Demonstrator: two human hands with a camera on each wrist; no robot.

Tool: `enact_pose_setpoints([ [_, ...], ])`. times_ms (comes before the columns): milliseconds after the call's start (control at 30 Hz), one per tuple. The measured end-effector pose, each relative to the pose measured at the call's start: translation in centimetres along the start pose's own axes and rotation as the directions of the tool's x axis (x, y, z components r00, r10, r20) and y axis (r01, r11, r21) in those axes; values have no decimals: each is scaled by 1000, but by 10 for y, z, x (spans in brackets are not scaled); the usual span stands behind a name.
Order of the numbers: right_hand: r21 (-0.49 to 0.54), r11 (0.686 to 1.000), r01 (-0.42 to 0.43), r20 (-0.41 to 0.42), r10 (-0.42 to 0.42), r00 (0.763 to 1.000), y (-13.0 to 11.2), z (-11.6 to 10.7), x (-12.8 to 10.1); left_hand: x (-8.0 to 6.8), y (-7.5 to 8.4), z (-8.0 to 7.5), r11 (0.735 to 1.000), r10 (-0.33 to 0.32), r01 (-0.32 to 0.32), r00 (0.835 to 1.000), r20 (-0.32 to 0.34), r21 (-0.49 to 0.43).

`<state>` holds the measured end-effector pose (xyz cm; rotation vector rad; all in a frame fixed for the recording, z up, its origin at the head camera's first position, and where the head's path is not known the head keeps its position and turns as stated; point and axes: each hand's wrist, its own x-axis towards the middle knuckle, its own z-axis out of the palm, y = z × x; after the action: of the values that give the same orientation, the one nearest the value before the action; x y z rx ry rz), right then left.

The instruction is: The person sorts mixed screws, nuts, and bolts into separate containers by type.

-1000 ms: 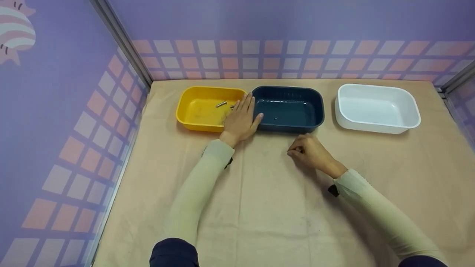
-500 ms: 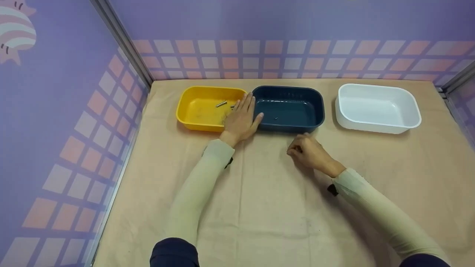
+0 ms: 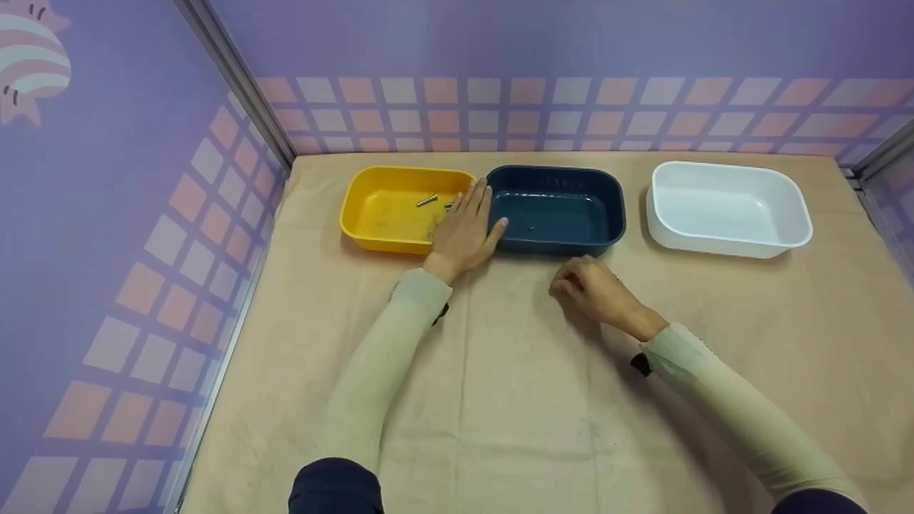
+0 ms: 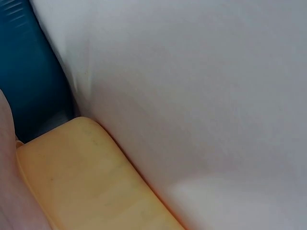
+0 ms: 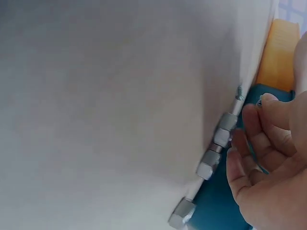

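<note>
My left hand (image 3: 463, 230) lies with straight fingers over the adjoining rims of the yellow tray (image 3: 389, 244) and the dark blue tray (image 3: 557, 246). Just in front of the dark tray, my right hand (image 3: 593, 291) has bent fingers low over the cloth. Its thumb and forefinger pinch a small metal piece (image 5: 259, 102), mostly hidden by the fingertips. Beside those fingers in the right wrist view runs a row of silver hex-shaped metal pieces (image 5: 209, 163), with a threaded tip (image 5: 239, 92) at its far end. Silver bolts (image 3: 427, 200) lie in the yellow tray, partly covered by my left hand.
One tiny dark piece (image 3: 531, 228) sits on the dark tray's floor. A white tray (image 3: 728, 244) stands apart at the right. Beige cloth (image 3: 521, 400) covers the table, with patterned panels (image 3: 571, 43) rising behind and at the sides.
My right hand has shifted very slightly left, its fingertips moving a little. The left hand and the trays stay where they were.
</note>
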<state>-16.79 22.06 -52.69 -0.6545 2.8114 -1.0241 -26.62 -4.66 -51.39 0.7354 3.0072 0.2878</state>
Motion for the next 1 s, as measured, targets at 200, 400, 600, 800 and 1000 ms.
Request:
enact_pose_setpoints([
  [200, 60, 998, 33, 11, -33, 999, -3, -7, 2, 0, 0, -1, 1000, -14, 14, 1000, 1, -5],
  [400, 83, 996, 24, 6, -25, 1000, -5, -11, 3, 0, 0, 0, 1000, -16, 16, 1000, 10, 2],
  [600, 139, 989, 59, -48, -52, 997, -6, -17, 4, 0, -1, 2, 1000, -17, 17, 1000, 13, 7],
  [800, 131, 989, 70, -145, -50, 988, -7, -29, 7, 0, 0, 1, 1000, -17, 17, 1000, 13, 7],
  [1000, 124, 990, 65, -212, -38, 976, -8, -39, 11, 1, 0, 0, 1000, -15, 15, 1000, 13, 9],
])
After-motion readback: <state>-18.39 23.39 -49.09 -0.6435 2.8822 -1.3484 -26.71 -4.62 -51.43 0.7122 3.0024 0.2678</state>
